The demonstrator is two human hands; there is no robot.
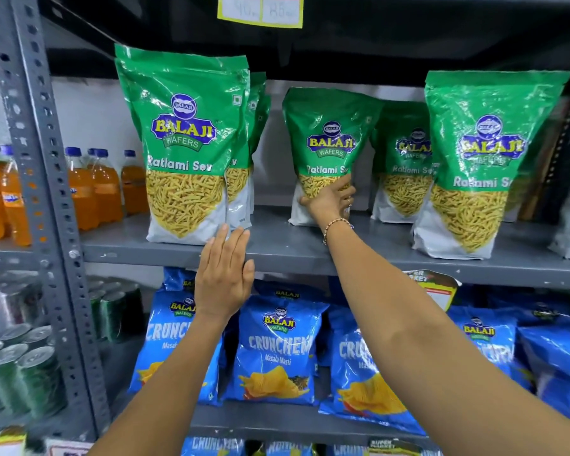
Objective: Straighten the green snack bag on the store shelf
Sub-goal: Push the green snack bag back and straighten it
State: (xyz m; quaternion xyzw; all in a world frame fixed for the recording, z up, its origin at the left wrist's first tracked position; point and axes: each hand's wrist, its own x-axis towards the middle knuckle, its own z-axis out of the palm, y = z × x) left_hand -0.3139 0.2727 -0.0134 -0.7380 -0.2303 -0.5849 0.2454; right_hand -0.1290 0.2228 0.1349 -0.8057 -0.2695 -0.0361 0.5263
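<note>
Ideally the right hand (330,199), clamped on the lower front of the tilted glossy green plastic snack bag (326,149), turns it square while the left hand (223,274), flat with fingers together, steadies nearby. Beneath both runs the grey metal shelf (293,255); blue crisp packets (275,350) hang below the wrists.

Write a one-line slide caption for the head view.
Right hand grips a tilted green snack bag on the grey shelf; open left hand hovers nearby.
</note>
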